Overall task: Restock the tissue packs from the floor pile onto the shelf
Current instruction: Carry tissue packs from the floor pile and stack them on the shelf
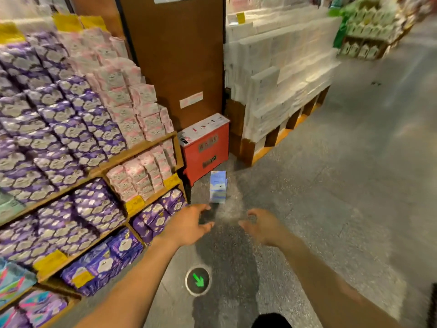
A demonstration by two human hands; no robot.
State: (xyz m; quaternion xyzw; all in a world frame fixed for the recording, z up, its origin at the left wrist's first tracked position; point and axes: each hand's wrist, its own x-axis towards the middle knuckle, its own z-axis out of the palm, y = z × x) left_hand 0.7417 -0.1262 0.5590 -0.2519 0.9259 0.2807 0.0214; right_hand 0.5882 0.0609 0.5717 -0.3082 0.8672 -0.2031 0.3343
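On the floor (pixel 331 185) stands one blue tissue pack (pixel 218 187); left hand (pixel 189 223) and right hand (pixel 260 224) hover near it, wide, empty. Purple packs (pixel 59 129) fill the shelf (pixel 142 147).

Bare left grip (pixel 189 227), bare right grip (pixel 262 227), bare forearms (pixel 132 280), dark rounded shape (pixel 271 321) at bottom edge.

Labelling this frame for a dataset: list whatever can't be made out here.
- Head view: the print on the blue tissue pack is motion-blurred and too small to read.
- Head view: the yellow price tags on the shelf edges are blurred and unreadable.
- Head view: the colourful packs at bottom left are cut off by the frame edge.
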